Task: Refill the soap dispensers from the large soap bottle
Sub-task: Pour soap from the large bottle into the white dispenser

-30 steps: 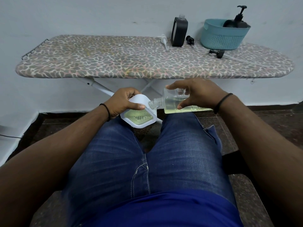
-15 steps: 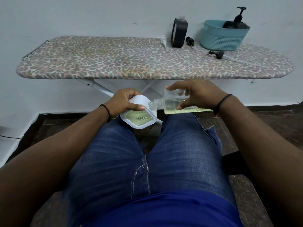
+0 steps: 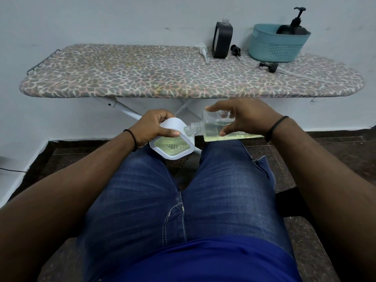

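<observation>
My left hand [image 3: 151, 129] grips a white soap dispenser [image 3: 173, 145] with a clear window that shows yellow-green soap. It is held over my left knee. My right hand [image 3: 242, 118] holds a clear soap bottle [image 3: 215, 129] on its side, fingers on top and thumb below. The bottle's open neck [image 3: 190, 130] lies against the dispenser's upper right edge. Pale yellow liquid fills the lower part of the bottle.
An ironing board [image 3: 142, 78] with a patterned cover stands in front of my knees. On its far right are a black dispenser [image 3: 221, 40], a white pump [image 3: 203, 50], two black pump heads [image 3: 235, 50] [image 3: 269, 66], and a teal basket [image 3: 274, 45] holding a black pump bottle [image 3: 295, 25].
Both hands have held nearly still with the bottle's neck at the dispenser. My right index finger has lifted and stretched out a little.
</observation>
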